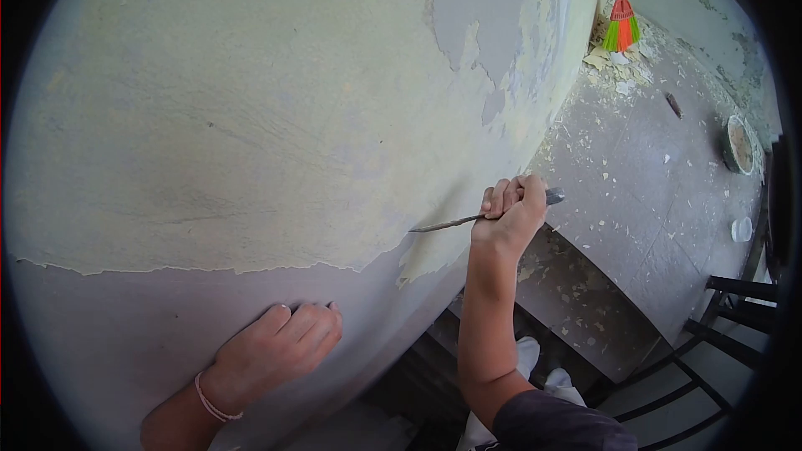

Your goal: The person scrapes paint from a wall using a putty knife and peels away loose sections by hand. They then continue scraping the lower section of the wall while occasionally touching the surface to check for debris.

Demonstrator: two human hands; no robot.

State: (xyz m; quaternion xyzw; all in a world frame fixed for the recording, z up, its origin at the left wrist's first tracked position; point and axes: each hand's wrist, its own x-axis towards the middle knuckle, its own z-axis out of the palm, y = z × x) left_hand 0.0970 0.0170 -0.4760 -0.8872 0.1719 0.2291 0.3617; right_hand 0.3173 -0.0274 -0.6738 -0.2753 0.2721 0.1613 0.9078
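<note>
Just off the centre of view, toward 3 o'clock, the right hand (514,213) is wrapped around a scraper (451,224), whose thin end points to 9 o'clock at the ragged edge of the pale paint (276,108) on the wall (125,309). At 7 o'clock the left hand (288,338) lies by the bare grey part, fingers bent; I cannot tell whether it grips anything. A bracelet (209,401) circles that wrist. Paint flakes (622,75) litter the floor (618,192) below a broom (621,25) at 2 o'clock; a bowl (738,146) sits near 3 o'clock.
</note>
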